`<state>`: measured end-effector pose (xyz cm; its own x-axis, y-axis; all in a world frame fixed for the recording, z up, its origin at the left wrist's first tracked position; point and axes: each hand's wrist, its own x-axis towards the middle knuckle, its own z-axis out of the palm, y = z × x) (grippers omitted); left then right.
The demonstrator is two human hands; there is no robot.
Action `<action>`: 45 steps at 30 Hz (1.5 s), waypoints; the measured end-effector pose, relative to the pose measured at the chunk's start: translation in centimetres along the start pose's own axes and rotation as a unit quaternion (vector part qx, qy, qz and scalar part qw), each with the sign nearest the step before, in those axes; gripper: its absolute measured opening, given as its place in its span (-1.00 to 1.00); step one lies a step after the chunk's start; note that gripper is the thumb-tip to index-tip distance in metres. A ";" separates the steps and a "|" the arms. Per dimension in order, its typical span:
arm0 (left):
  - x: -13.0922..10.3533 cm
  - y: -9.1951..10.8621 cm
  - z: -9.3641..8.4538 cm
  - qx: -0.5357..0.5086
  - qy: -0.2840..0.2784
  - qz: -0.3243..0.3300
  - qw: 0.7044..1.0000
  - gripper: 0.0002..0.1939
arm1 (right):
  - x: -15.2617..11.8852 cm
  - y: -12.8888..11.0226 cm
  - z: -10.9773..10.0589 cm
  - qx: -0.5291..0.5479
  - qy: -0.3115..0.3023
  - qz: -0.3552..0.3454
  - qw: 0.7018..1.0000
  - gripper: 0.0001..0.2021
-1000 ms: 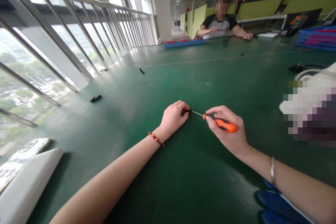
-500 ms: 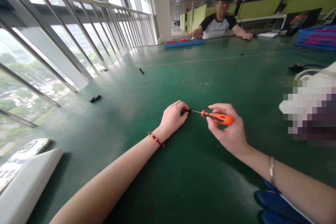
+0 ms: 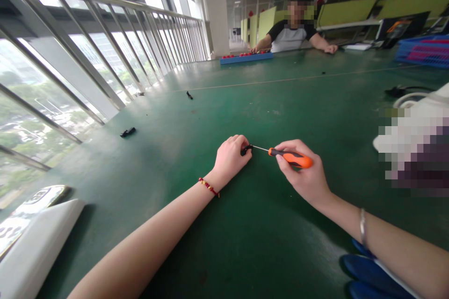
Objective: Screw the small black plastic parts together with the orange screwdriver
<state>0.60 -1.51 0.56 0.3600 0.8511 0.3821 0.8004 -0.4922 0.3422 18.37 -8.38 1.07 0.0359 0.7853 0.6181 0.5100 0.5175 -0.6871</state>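
Note:
Pinched between the thumb and fingers of my left hand (image 3: 232, 155) is a small black part (image 3: 246, 149), mostly covered by the fingertips. My right hand (image 3: 304, 173) is closed around the orange and black handle of a screwdriver (image 3: 293, 158). Its thin metal shaft points left, and the tip meets the black part or lies right at it; the exact contact is too small to make out. Both hands are low over the green table (image 3: 224, 243).
Loose black pieces (image 3: 127, 132) lie to the left and farther back. A white box (image 3: 42, 247) and a phone (image 3: 38, 201) sit at near left. Across the table, a person (image 3: 291, 37) is by a blue tray (image 3: 246, 58) with red pieces. A blue basket (image 3: 423, 51) stands at far right.
My right fingers have closed more fully round the screwdriver handle, with the index finger now against it. The handle has turned slightly, and the black part is tilted a little differently.

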 end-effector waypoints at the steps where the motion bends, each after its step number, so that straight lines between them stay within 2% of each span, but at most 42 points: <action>1: 0.0 0.1 0.0 0.002 -0.001 -0.009 1.000 -0.92 | 0.0 0.1 0.0 -0.001 0.009 0.002 1.000 -0.95; 4: -0.1 0.2 0.0 -0.028 -0.020 -0.020 0.999 -0.79 | 0.1 0.1 0.0 -0.001 0.033 -0.006 0.999 -0.92; 7: -0.1 0.3 -0.1 -0.075 -0.041 0.005 0.996 -0.76 | 0.2 0.0 0.0 0.005 0.040 -0.014 0.999 -0.91; 14: 0.0 -0.2 0.1 -0.005 0.001 0.079 0.997 -0.74 | 0.2 -0.2 0.0 0.006 0.040 -0.004 0.999 -0.92; 20: 0.0 -0.2 0.1 0.007 -0.001 0.057 0.998 -0.89 | 0.1 0.0 -0.1 0.002 0.050 -0.012 0.999 -0.97; 45: 0.0 0.0 -0.1 -0.023 0.000 0.042 0.999 -0.95 | 0.0 -0.1 -0.2 -0.001 0.053 -0.028 0.998 -0.96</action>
<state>0.53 -1.52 0.64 0.4249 0.8061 0.4119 0.7448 -0.5699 0.3471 18.49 -8.50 1.23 0.0982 0.7147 0.6925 0.5153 0.5588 -0.6497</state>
